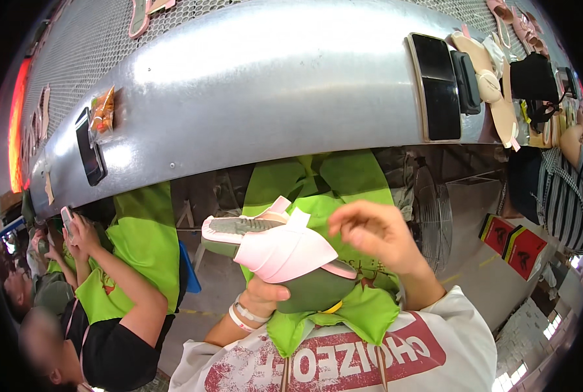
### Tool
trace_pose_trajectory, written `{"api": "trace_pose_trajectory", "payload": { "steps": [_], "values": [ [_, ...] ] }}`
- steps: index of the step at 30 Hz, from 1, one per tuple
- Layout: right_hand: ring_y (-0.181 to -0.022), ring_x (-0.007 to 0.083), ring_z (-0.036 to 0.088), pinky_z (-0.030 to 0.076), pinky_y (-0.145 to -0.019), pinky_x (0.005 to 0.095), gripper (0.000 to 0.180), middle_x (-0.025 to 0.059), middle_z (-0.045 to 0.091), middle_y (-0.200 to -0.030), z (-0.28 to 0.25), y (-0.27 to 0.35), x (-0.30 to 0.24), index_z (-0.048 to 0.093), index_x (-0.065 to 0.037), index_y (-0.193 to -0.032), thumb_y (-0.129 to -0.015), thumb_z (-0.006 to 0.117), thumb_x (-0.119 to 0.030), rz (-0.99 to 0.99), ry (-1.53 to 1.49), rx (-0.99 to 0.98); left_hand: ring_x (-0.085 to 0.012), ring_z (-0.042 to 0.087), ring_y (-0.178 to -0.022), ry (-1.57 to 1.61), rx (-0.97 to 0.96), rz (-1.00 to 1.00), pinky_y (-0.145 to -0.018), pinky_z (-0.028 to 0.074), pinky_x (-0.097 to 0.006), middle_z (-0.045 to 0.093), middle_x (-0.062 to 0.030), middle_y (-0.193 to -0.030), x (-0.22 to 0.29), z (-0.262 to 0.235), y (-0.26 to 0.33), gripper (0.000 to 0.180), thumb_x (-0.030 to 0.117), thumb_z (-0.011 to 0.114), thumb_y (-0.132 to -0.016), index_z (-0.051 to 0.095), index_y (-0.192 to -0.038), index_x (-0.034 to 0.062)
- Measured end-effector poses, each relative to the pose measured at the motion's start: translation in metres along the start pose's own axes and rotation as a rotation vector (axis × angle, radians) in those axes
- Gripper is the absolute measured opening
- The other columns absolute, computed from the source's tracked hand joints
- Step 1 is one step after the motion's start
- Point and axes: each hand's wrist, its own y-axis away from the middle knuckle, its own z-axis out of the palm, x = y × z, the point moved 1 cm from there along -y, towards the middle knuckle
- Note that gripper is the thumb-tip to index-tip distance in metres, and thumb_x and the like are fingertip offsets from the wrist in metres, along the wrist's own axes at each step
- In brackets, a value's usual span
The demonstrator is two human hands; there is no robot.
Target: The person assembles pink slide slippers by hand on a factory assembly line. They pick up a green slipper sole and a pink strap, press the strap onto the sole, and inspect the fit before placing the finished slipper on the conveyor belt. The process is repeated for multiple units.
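Note:
My left hand [263, 295] is closed round a dark green shoe last [314, 291], with the thumb resting on its side. A pale pink sandal upper [285, 253] with crossing bands is fitted over the last. Its loose strap ends stick up, and the greyish underside of the toe part [233, 227] points left. To the right of the sandal, my right hand [378, 235] hovers apart from it, fingers loosely bent and spread, nothing seen in them. Both hands are in front of my green apron [357, 176].
A curved metal table edge [272, 98] lies ahead, bearing dark phones [435, 88], a snack packet [103, 111] and beige shoe pieces [494, 85]. A mesh conveyor [95, 52] runs beyond. At left a co-worker holds a phone [67, 219]; at right stand a fan [432, 222] and a red-black box [512, 245].

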Motion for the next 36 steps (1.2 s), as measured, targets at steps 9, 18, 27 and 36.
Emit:
{"api": "trace_pose_trajectory", "payload": {
  "steps": [9, 18, 27, 36],
  "values": [
    [-0.053, 0.0040, 0.046, 0.035, -0.049, 0.0241, 0.020, -0.0033, 0.056, -0.059, 0.022, -0.001, 0.005, 0.070, 0.001, -0.078, -0.086, 0.075, -0.017, 0.106, 0.108, -0.001, -0.0310, 0.051, -0.126, -0.011, -0.126, 0.055, -0.110, 0.038, -0.043, 0.050, -0.0177, -0.136, -0.001, -0.016, 0.004, 0.103, 0.023, 0.085, -0.058, 0.033, -0.145, 0.0014],
    [-0.103, 0.0212, 0.058, 0.043, -0.090, 0.0332, 0.065, 0.0133, 0.061, -0.114, 0.027, -0.034, 0.033, 0.062, 0.002, -0.119, -0.068, 0.090, -0.027, 0.010, 0.142, -0.495, -0.0225, 0.057, -0.116, -0.036, 0.001, -0.286, -0.101, 0.047, -0.039, 0.057, -0.0118, -0.124, -0.004, -0.054, -0.006, 0.082, 0.027, 0.084, -0.072, 0.040, -0.139, 0.0088],
    [-0.112, 0.0314, 0.059, 0.043, -0.099, 0.0396, 0.064, 0.0217, 0.062, -0.122, 0.013, 0.000, 0.022, 0.061, 0.009, -0.118, -0.068, 0.086, -0.022, -0.235, 0.330, -0.098, -0.0315, 0.041, -0.137, -0.169, -0.291, -0.100, -0.115, 0.028, -0.043, 0.040, -0.0183, -0.149, 0.038, -0.041, -0.025, 0.101, 0.031, 0.081, -0.073, 0.024, -0.149, -0.0028],
    [-0.103, 0.0267, 0.056, 0.038, -0.098, 0.0388, 0.062, 0.0148, 0.059, -0.108, 0.021, 0.018, 0.019, 0.057, 0.005, -0.119, -0.083, 0.069, -0.045, -0.321, 0.527, 0.251, -0.0205, 0.050, -0.125, -0.086, 0.041, 0.210, -0.106, 0.038, -0.037, 0.051, -0.0105, -0.137, 0.015, 0.031, -0.050, 0.060, 0.046, 0.033, -0.102, 0.035, -0.143, 0.0024]
  ]
}}
